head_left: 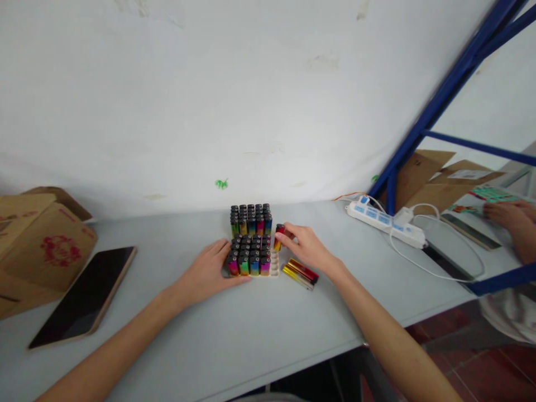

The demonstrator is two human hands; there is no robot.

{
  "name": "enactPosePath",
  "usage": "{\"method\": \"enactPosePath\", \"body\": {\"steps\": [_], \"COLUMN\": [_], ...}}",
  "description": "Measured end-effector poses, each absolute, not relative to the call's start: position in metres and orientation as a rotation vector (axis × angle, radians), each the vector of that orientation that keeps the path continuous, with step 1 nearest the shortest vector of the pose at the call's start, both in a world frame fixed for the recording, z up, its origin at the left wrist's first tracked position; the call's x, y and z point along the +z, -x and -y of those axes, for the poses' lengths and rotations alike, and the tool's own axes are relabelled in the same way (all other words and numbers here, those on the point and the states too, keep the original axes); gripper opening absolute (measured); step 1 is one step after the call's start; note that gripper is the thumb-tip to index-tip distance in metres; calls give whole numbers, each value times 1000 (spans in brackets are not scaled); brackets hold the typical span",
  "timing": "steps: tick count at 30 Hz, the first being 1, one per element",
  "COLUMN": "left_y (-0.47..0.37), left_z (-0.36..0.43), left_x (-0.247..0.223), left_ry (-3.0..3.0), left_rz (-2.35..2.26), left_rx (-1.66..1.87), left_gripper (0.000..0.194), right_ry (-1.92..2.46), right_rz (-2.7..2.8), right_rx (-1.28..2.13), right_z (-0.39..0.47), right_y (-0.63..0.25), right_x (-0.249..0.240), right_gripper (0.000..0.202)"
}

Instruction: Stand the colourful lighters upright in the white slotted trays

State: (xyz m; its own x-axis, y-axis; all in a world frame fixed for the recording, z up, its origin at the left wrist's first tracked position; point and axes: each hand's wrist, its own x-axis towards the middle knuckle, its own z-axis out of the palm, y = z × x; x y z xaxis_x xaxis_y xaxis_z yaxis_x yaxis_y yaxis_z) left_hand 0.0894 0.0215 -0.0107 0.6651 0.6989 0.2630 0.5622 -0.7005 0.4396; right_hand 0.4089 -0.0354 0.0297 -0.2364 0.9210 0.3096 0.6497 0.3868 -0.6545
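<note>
Several colourful lighters with black tops (250,257) stand upright in rows in a white tray (274,267), whose right-hand column shows bare slots. Behind them is another upright block of lighters (251,220). My left hand (209,267) rests against the tray's left side, thumb along its front edge and fingers apart, holding nothing loose. Between the fingertips of my right hand (304,244) is a red and yellow lighter (278,237), upright, just right of the tray. Several red and yellow lighters (300,273) lie on the table below that hand.
A cardboard box (46,251) and a dark tablet (84,298) are at the left. To the right lie a white power strip (385,223) and its cable, beside a blue metal frame (422,125). Beyond the frame, another person's hands (511,215) show.
</note>
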Motion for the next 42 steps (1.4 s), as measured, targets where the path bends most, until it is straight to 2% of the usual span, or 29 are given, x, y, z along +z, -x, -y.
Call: {"method": "enactPosePath", "body": {"steps": [13,18,24,28,30,34,38,42], "left_y": [-90,-91,-91,-91,-91,-90,-90,-91], "left_z": [-22,-20,-20,-20,-20,-20,-21,-21], "left_x": [-13,-9,-10,-11,-11,-11,-11,-10], "left_ry": [-2544,-2567,-2564,-2565,-2562,-2562,-2564,-2572], "left_rz": [-999,-1001,-1032,-1026,-1014,-1015,-1018,-1014], "left_rx": [617,591,571,568,588,598,594,577], "left_gripper": [73,73,70,68,68,68,69,71], "right_ry": [1332,1509,1538,1535,1519,1507,1441,1435], "right_rz": [2173,2185,2259,2383,2410,2410,2250,1848], "right_rx": [595,693,993,911,862,769,753,829], "right_z": [37,43,50,50,49,44,40,36], "right_y": [-409,-423,-445,-442,-439,-436,-437,-440], "right_x": [35,39,49,47,45,42,42,41], "right_gripper": [29,12,35,53,46,17,19,27]}}
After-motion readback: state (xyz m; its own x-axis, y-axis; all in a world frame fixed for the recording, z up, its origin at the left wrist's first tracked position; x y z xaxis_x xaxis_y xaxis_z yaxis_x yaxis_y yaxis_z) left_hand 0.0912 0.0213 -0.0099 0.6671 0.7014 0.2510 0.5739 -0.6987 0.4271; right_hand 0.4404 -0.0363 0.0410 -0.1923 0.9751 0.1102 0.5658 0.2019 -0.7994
